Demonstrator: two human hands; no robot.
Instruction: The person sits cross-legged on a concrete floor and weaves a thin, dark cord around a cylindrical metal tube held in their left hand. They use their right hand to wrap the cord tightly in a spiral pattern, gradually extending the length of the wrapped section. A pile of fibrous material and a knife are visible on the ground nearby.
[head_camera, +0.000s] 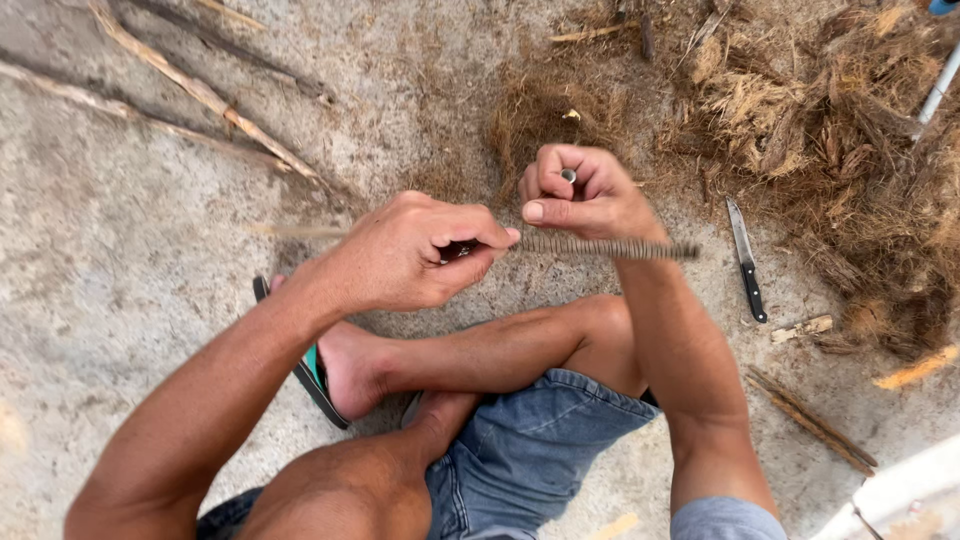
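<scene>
My left hand (410, 255) is closed around the near end of a thin, ridged dark rod (610, 247) that runs out to the right, blurred with motion. Close beside it, my right hand (580, 195) is clenched, thumb pressed flat, with a small grey metal tip (569, 176) showing between its curled fingers. The two hands almost touch above my bent knee. What sits inside the left fist is hidden.
A black-handled knife (745, 262) lies on the concrete ground to the right. Dry brown fibre is heaped (830, 130) at the upper right. Sticks (200, 95) lie at the upper left and split wood pieces (810, 420) at the lower right. My foot wears a sandal (315, 375).
</scene>
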